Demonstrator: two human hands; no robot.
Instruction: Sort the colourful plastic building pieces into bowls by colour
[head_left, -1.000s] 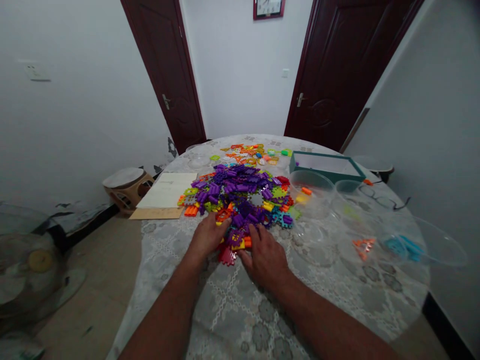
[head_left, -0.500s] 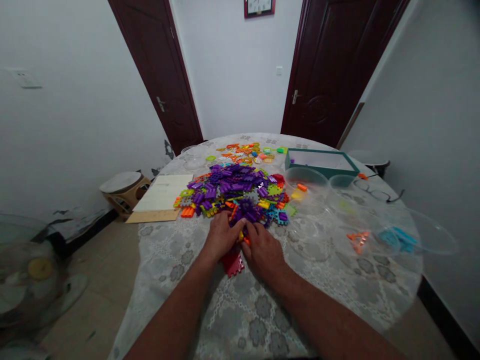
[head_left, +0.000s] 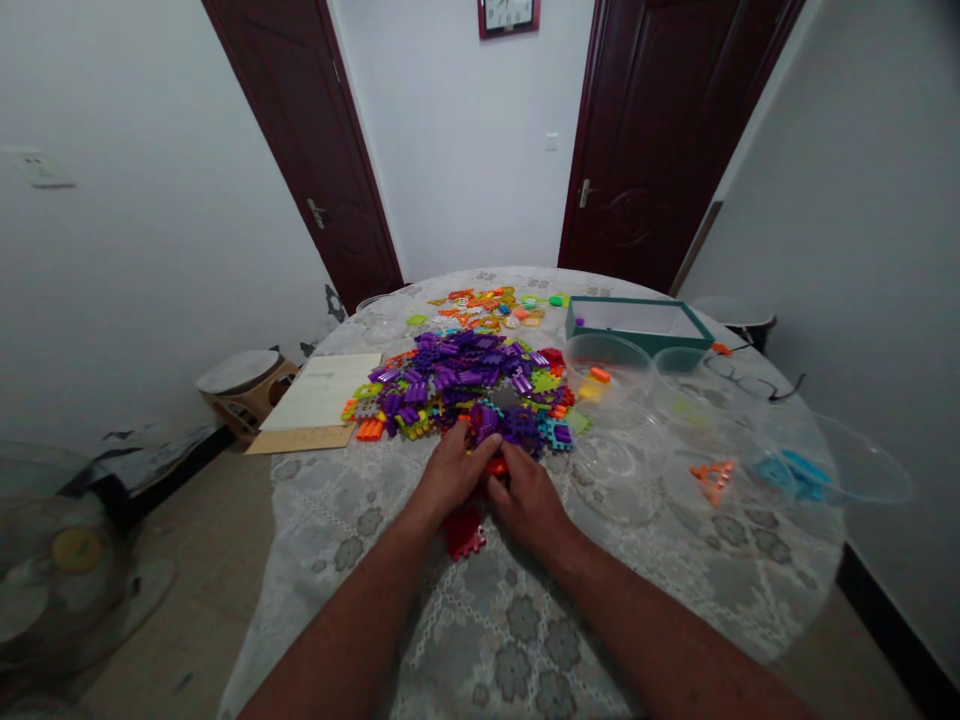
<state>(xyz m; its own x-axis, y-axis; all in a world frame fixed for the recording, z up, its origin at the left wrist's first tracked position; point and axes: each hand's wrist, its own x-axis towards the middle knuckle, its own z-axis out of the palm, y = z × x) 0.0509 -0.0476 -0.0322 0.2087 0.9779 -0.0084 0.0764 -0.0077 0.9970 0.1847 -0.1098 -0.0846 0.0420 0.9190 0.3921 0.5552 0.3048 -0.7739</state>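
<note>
My left hand (head_left: 453, 471) and my right hand (head_left: 529, 500) meet at the near edge of a heap of plastic interlocking building pieces (head_left: 459, 372). Between them the fingers close on a cluster of joined building pieces, with a red-orange piece (head_left: 496, 466) showing by the thumbs. Much of this cluster is hidden by my hands. A red toothed plate (head_left: 465, 534) lies just below, nearer to me, between my wrists. Purple pieces make up most of the heap, with green, yellow, orange, grey and blue ones around its sides.
To the right stand clear plastic bowls (head_left: 609, 360), some holding a few orange, yellow or blue pieces. Behind them is a green-rimmed box (head_left: 637, 322), with eyeglasses (head_left: 752, 382) at the right. A pale open notebook (head_left: 322, 397) lies left. More small pieces (head_left: 480, 302) are spread at the back.
The view has shifted slightly. Between my hands, the red-orange piece shows more and the yellow piece is no longer visible. My hands stay together in nearly the same place.
</note>
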